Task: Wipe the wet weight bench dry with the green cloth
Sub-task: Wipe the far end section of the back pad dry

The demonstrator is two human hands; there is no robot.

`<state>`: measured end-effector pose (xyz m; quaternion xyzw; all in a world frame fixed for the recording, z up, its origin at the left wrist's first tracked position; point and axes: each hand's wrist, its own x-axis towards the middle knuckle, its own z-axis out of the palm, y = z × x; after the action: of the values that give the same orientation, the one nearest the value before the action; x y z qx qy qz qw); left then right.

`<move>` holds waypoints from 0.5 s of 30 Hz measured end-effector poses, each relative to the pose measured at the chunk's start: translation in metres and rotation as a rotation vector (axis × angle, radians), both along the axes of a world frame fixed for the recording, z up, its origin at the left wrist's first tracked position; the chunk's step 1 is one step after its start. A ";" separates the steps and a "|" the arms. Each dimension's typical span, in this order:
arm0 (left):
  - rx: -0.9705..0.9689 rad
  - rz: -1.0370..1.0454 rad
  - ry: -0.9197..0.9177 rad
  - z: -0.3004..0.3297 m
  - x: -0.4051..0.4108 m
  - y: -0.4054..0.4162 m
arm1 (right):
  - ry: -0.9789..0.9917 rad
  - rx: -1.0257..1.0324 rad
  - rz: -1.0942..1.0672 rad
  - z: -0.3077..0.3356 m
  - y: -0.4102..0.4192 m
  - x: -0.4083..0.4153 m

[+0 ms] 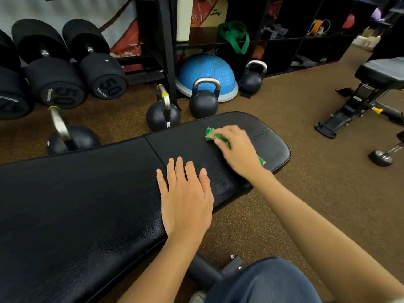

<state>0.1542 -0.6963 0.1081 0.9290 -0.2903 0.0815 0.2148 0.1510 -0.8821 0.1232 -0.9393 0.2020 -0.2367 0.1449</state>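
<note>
Out on the seat pad of the weight bench, toward its rounded far end: green cloth, bunched and pressed flat under the right hand, fingers curled over it, one corner poking out past the fingertips and another behind the wrist. Blurred, that hand, so mid-stroke by the look of it. Left hand spread flat on the near edge of the pad, fingers straight, holding nothing, probably just bracing. Droplets and a dull sheen visible around the stitched seam near the cloth; wet patch likely still to clear there. Soft and light, the cloth, prone to balling up, so best pinned under a wide palm rather than pinched. Textured vinyl, slick when wet; firm padding underneath, should take steady pressure. Black kettlebells on the floor just beyond the bench.
</note>
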 end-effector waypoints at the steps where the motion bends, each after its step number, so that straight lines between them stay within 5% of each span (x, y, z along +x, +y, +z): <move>1: -0.012 -0.004 0.008 0.001 0.000 0.000 | 0.043 -0.039 0.024 -0.005 -0.001 0.005; 8: -0.241 0.036 0.185 0.024 0.018 -0.015 | 0.203 -0.076 0.059 -0.003 -0.038 0.032; 15: -0.113 0.047 0.126 0.029 0.105 -0.064 | 0.125 -0.070 -0.102 -0.009 -0.119 0.033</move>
<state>0.2593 -0.7599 0.1370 0.9251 -0.2493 0.0442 0.2829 0.1838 -1.0010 0.1143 -0.9452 0.2496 -0.1915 0.0868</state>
